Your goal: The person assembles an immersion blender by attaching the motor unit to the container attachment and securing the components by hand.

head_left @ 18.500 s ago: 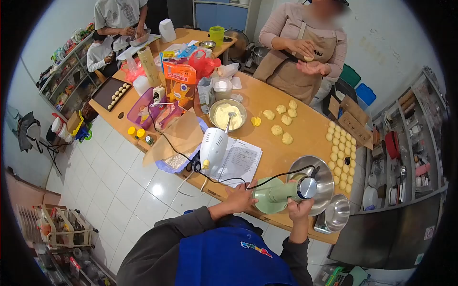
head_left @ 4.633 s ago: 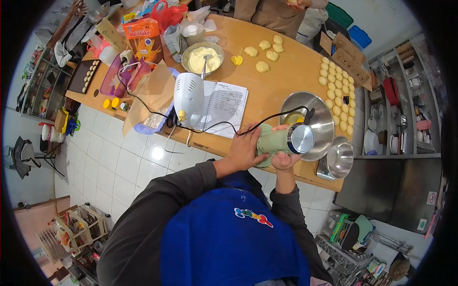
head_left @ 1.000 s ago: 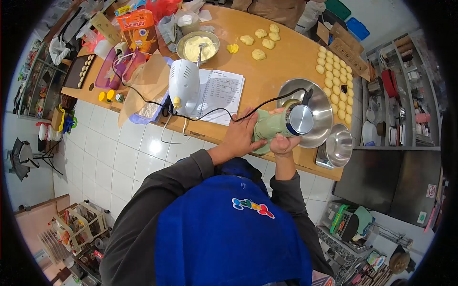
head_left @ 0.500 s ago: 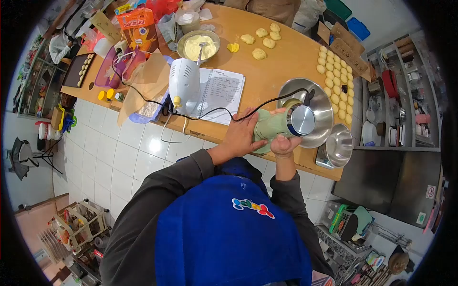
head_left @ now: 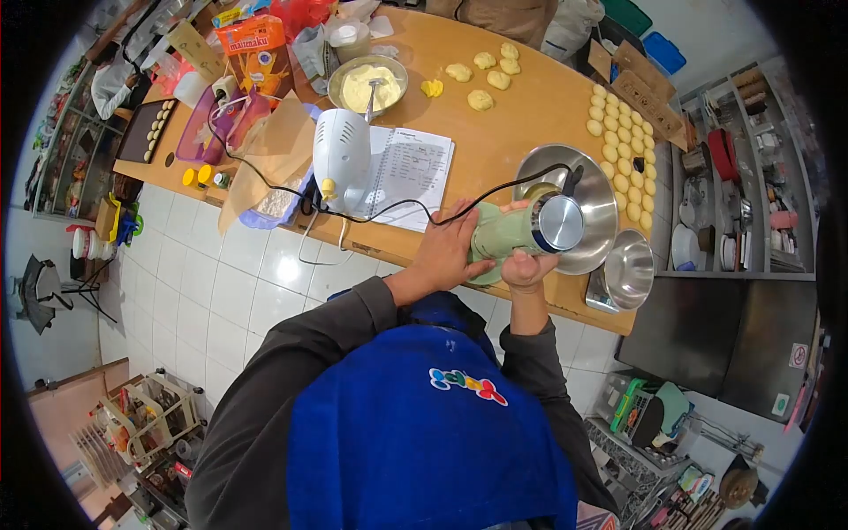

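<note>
A pale green electric grinder [head_left: 502, 237] with a dark band and a round steel cap stands tilted in view at the table's front edge. My right hand [head_left: 527, 268] is wrapped around its body just below the cap, fingertips showing on the far side. Against its wider green base, my left hand [head_left: 446, 253] grips from the left, thumb toward the body. Part of the base is hidden under the hands. A black cord [head_left: 389, 210] passes just above my left hand. Behind the grinder sits a large steel bowl [head_left: 596, 212].
A smaller steel bowl [head_left: 629, 269] rests on a scale at the right. Left of my hands are an open notebook [head_left: 415, 177] and a white hand mixer [head_left: 342, 159]. Farther back are a bowl of yellow mixture [head_left: 402, 88], dough lumps [head_left: 480, 100] and rows of dough balls [head_left: 622, 155].
</note>
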{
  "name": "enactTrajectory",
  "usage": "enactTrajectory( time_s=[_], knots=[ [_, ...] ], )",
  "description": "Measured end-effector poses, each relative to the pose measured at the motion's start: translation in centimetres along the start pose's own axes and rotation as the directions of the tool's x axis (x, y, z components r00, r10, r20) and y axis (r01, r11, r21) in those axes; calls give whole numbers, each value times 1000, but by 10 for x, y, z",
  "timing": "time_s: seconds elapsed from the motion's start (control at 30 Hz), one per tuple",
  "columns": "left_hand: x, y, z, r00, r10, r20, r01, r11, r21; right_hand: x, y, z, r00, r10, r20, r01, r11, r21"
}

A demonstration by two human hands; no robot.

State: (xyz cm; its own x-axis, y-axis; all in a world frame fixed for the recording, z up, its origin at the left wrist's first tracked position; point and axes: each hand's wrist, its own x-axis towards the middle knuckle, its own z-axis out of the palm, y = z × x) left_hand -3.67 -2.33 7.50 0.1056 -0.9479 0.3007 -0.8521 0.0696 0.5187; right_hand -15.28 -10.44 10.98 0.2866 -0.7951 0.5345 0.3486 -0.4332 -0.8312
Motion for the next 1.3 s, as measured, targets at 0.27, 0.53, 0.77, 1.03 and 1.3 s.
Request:
enactTrajectory(
  time_s=[0.27, 0.53, 0.77, 1.03, 1.3],
  knots=[
    [0, 0, -1, 1000, -2, 8, 2, 1000, 19, 3, -5, 4, 1000, -11, -14, 11, 999, -30],
    [0, 0, -1, 1000, 8, -13, -8, 1000, -2, 4, -4, 4, 1000, -22, -19, 21, 999, -25],
    [0, 0, -1, 1000, 0, 5, 0, 1000, 3, 3, -2, 1, 999, -48, 9, 48, 996, -76],
    [0, 0, 0, 1000, 8, -7, -8, 1000, 4, 1, 0, -1, 999, -30, 20, 30, 999, -28],
    [0, 0, 0, 1000, 1, -10, -1, 1000, -5, 0, 0, -1, 1000, -25, 15, 26, 998, -50]
  ],
)
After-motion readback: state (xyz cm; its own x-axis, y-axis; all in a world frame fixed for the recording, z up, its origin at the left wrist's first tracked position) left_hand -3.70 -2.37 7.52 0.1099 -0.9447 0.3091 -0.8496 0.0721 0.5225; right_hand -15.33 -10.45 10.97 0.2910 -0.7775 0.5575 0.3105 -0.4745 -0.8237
